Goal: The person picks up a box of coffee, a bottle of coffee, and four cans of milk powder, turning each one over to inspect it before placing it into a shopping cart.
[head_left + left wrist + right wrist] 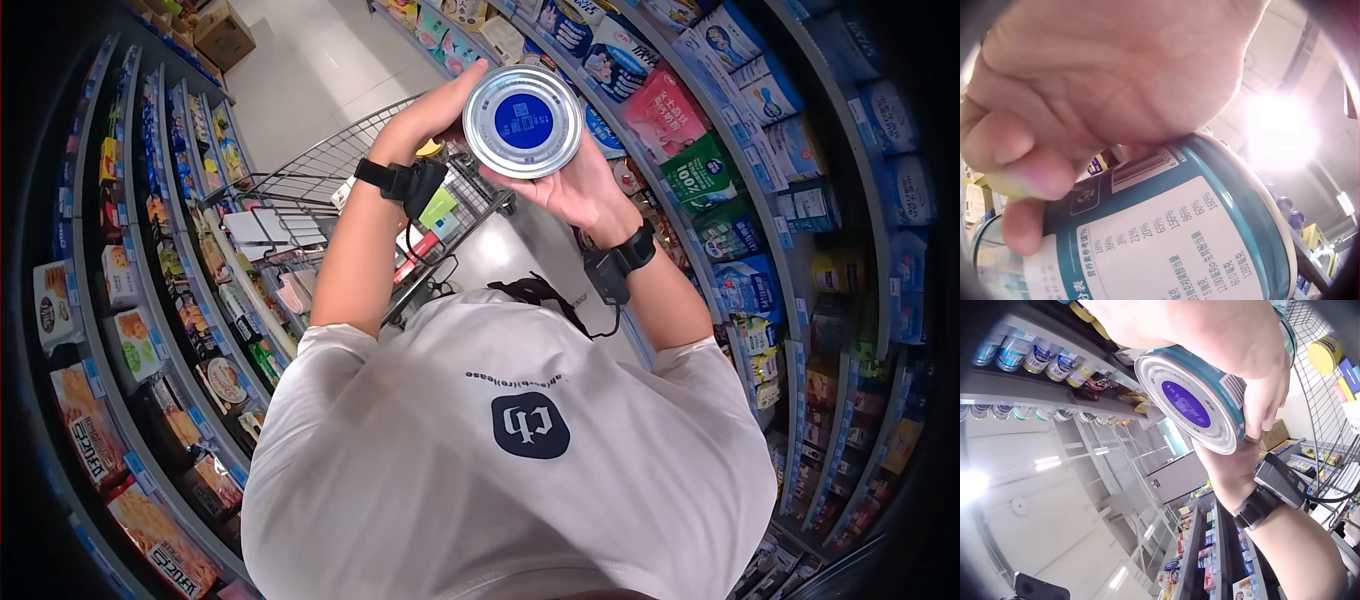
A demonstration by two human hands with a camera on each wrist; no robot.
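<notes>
I hold a round tin can (pixel 523 121) up in both hands, its silver end with a blue sticker facing me. My left hand (pixel 430 115) grips its left side, fingers curled over the rim. My right hand (pixel 575 190) cradles it from below on the right. In the left wrist view my left hand (pixel 1104 81) wraps the teal can (pixel 1210 237) above a white nutrition label and a barcode. The right wrist view has the right hand (pixel 1210 331) across the top of the can (pixel 1191 403), with the left hand (pixel 1260 412) on its far side.
A wire shopping cart (pixel 300 180) with a few goods stands just ahead in the aisle. Stocked shelves run along the left (pixel 150 300) and the right (pixel 760 180). Cardboard boxes (pixel 222 35) lie on the floor further down.
</notes>
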